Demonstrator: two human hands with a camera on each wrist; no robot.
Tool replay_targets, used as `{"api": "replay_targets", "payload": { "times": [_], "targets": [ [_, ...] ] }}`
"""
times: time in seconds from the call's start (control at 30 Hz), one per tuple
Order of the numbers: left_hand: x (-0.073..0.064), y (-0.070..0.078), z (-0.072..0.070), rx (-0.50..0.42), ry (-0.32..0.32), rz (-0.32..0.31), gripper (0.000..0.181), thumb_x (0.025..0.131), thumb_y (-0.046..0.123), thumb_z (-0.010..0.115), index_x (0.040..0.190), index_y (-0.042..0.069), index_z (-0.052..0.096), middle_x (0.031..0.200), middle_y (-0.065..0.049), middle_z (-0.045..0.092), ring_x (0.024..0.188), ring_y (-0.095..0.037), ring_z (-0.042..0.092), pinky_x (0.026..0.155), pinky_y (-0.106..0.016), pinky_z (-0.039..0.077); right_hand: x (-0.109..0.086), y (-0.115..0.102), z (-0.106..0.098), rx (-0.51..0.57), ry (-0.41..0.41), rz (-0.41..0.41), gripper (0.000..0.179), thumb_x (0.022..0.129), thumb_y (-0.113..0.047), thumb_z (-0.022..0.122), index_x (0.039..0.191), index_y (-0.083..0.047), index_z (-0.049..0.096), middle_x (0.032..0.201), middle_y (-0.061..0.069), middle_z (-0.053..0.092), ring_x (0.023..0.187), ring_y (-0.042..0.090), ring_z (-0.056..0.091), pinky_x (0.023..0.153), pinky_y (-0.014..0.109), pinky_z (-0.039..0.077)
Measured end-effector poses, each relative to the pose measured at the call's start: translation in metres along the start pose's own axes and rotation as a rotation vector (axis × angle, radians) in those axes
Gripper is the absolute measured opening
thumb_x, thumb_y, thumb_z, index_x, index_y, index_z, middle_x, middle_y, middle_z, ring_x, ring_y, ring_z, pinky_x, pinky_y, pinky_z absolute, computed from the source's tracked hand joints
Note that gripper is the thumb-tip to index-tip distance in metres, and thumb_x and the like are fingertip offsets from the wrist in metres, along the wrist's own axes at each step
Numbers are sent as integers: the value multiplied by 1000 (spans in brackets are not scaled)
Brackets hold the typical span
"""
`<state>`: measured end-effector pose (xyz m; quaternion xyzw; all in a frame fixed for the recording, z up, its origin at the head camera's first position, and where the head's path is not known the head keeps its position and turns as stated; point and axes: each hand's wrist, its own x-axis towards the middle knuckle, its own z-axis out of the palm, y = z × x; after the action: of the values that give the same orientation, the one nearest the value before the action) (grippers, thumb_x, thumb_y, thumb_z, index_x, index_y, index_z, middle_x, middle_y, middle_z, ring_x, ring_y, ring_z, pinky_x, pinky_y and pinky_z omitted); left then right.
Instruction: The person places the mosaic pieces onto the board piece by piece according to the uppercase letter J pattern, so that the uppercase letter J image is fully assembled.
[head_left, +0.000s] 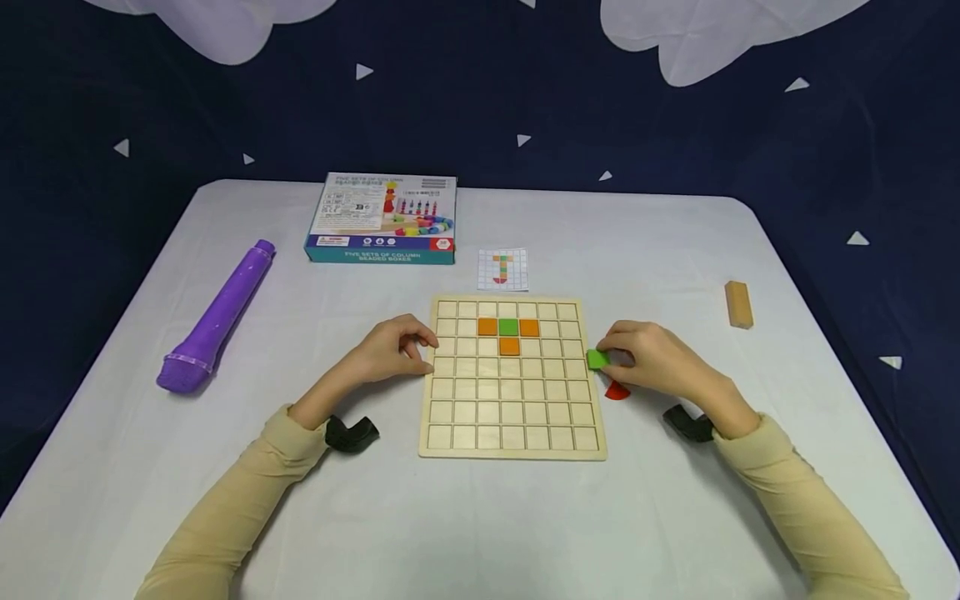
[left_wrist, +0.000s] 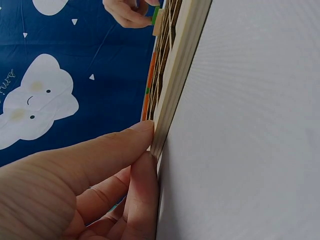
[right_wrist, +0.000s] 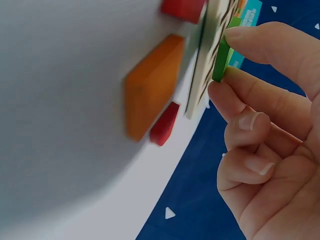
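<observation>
A light wooden grid board lies flat on the table, with three orange tiles and one green tile in its upper cells. My left hand holds the board's left edge, thumb and index fingertips against it in the left wrist view. Between thumb and fingertips my right hand pinches a green square tile, just at the board's right edge. Beneath that hand lie an orange tile and red pieces; from the head only one red piece shows.
A small card with a coloured pattern on a grid lies behind the board. Farther back is a toy box. A purple microphone-shaped object lies at left, and a wooden block at right. Black bands sit at both wrists.
</observation>
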<state>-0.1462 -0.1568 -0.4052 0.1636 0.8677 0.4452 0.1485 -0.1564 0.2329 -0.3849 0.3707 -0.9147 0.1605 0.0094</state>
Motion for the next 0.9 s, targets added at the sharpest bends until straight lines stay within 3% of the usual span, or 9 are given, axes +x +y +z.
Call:
{"api": "replay_targets", "payload": {
  "times": [0.23,0.47,0.9],
  "targets": [
    [0,1,-1,10,-2,-3,33,74,6,76,104,2,65,102,-14,60,70,-9,58,70,-21,46,13,-13,0,26,-6,-24,20,75,-14,76,93,-5,73,88,1,67,76,11,62,67,26,51],
    [1,0,-1,12,-4,0,33,74,7,76,105,2,65,102,-14,60,70,-9,58,71,-22,46,28,-24,7,50,-13,-75,19,75,-16,76,91,-6,73,86,1,67,71,10,57,64,23,47],
    [1,-1,0,31,-2,-6,32,74,7,76,104,3,65,102,-13,60,69,-9,58,71,-23,46,50,-46,19,6,-49,-170,15,76,-18,75,87,-9,74,86,-1,68,79,9,62,71,27,52]
  ]
}}
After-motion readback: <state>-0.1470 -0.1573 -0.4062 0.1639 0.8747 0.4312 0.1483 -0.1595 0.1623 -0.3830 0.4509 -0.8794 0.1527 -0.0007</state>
